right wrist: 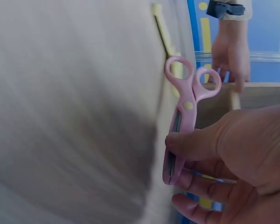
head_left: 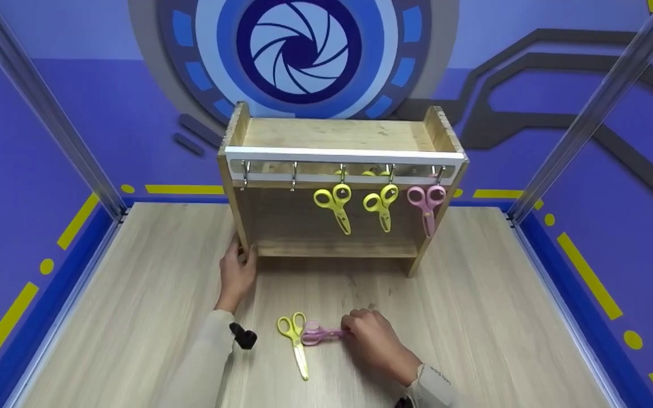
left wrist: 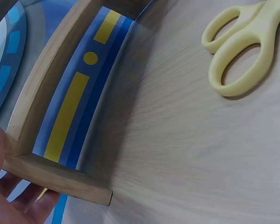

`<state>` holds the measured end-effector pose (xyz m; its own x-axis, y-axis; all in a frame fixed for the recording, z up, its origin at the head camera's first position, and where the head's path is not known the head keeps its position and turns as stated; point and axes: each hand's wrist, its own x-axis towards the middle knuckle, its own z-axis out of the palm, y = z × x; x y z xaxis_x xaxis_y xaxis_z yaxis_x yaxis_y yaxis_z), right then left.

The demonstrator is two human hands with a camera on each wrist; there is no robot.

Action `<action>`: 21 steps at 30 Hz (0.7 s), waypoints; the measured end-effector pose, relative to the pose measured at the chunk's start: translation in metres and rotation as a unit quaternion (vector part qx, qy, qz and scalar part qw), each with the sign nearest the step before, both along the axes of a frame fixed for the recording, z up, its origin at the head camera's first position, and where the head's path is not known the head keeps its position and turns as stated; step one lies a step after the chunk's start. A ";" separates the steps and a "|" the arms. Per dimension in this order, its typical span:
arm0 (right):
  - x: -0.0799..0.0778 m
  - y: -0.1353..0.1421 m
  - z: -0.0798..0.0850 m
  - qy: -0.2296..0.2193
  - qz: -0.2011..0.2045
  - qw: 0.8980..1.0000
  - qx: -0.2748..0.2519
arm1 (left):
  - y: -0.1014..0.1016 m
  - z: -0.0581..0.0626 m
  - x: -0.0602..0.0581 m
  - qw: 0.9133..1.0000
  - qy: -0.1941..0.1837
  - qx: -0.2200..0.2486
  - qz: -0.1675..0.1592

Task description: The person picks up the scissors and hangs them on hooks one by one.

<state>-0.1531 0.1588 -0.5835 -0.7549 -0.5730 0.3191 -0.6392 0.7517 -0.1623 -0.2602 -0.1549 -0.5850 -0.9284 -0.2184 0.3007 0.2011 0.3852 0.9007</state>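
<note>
Right hand [head_left: 373,335], thumb and fingers pinching pink scissors [right wrist: 187,116] by the blade end; long axis crosswise above the table [head_left: 485,317], loops leftward. Close by the loops: loose yellow scissors [head_left: 297,343], blade toward the person. Left hand [head_left: 237,276], gripping the left side of a wooden rack [head_left: 338,133], which stands beyond. On its hook rail [head_left: 315,153]: two yellow pairs [head_left: 340,214], one pink pair [head_left: 428,215].

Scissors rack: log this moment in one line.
left hand: grips rack | right hand: pinches pink scissors by blades | loose yellow scissors: on table | hooks: three hold scissors, two bare
</note>
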 end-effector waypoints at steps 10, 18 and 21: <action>-0.027 0.000 0.064 0.031 0.007 0.999 -0.030 | 0.000 -0.001 0.000 1.000 -0.004 -0.005 0.004; -0.045 -0.006 0.122 0.066 0.004 0.993 -0.094 | 0.000 0.001 -0.001 1.000 -0.027 -0.004 0.005; -0.048 -0.011 0.138 0.066 -0.001 0.991 -0.115 | 0.000 0.001 -0.001 1.000 -0.026 -0.006 0.006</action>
